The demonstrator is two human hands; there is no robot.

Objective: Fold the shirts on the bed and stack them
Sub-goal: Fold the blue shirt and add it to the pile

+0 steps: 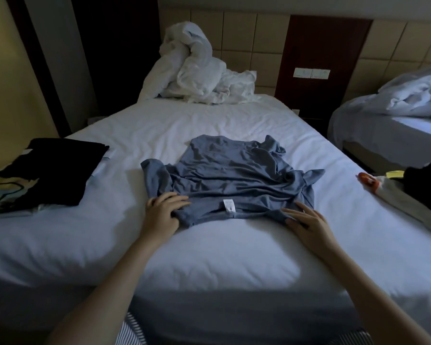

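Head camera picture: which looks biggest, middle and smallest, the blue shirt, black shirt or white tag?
Largest to smallest:
1. blue shirt, spread out
2. black shirt, folded
3. white tag, tiny

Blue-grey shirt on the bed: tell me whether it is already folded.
No, the blue-grey shirt lies spread out at full length and wrinkled, with no fold made.

I see a dim, bluish picture: the bed (209, 260) sheet glows brightest near me, a broad shadow darkens its near edge, the frame's edges bow and blur.
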